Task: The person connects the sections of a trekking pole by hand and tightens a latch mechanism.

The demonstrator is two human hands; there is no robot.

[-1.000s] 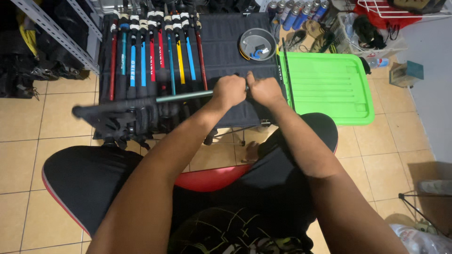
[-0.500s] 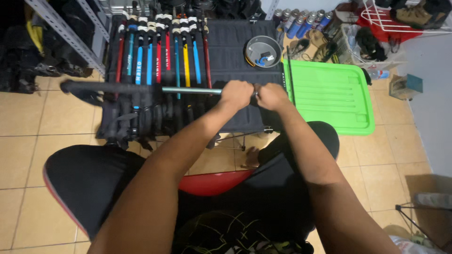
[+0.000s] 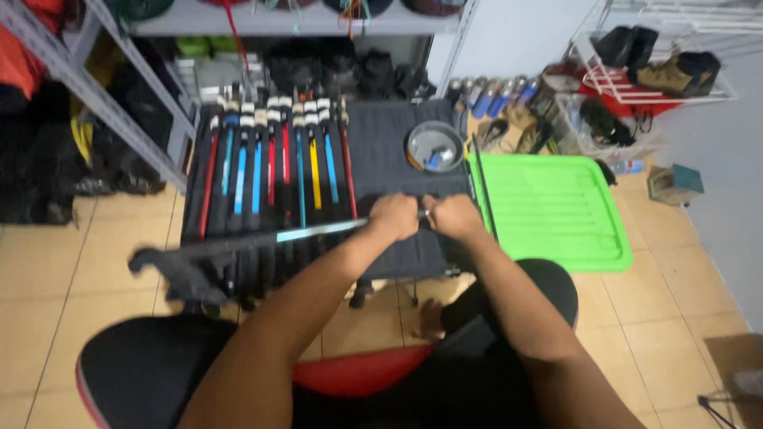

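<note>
A long trekking pole (image 3: 262, 241) lies almost level across the front of a low dark cot-like table (image 3: 389, 151), its teal shaft running leftward from the hands to a black handle with a strap, which hangs out past the table's left front corner over the tiled floor (image 3: 48, 278). The left hand (image 3: 393, 216) is closed in a fist around the shaft's right end, and the right hand (image 3: 451, 218) is closed just beside it, the two fists nearly touching (what the right fingers pinch is too blurred to tell, though it lines up with the pole).

Behind the pole, a row of other poles (image 3: 274, 163) lies side by side on the table's left half, with red, blue, yellow and teal shafts pointing away from the person. A round metal bowl (image 3: 435, 146) with small items sits on the table's far right. A bright green plastic tray (image 3: 552, 208) rests on the floor just right of the table. Farther back stand a grey metal shelf (image 3: 119, 119) and a white wire rack (image 3: 660, 71) holding shoes. A red-and-black seat (image 3: 350, 373) shows below the forearms.
</note>
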